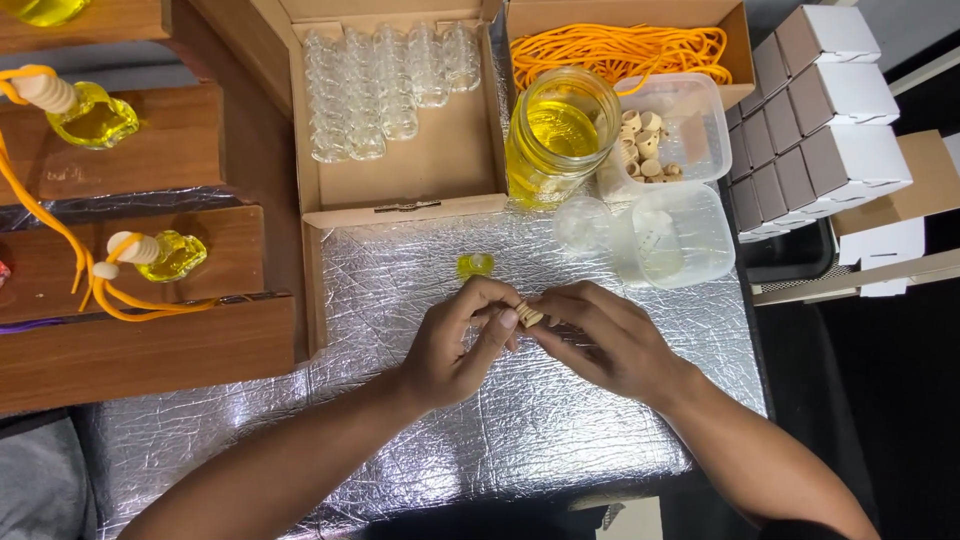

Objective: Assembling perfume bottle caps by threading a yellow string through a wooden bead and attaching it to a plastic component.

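Note:
My left hand (462, 345) and my right hand (598, 340) meet over the crinkled silver foil mat (560, 440). Together they pinch a small pale wooden cap (529, 314) between their fingertips. Just beyond the fingers a small glass bottle of yellow liquid (475, 265) stands on the foil. Whether a cord runs through the cap is too small to tell.
A large jar of yellow liquid (560, 130) stands behind, beside a plastic tub of wooden caps (665, 130) and another clear tub (680, 240). A cardboard box holds empty glass bottles (385, 85); another holds orange cord (620, 50). Wooden shelves (150, 350) at left carry filled bottles (165, 255). Brown-and-white boxes (820, 130) are stacked at right.

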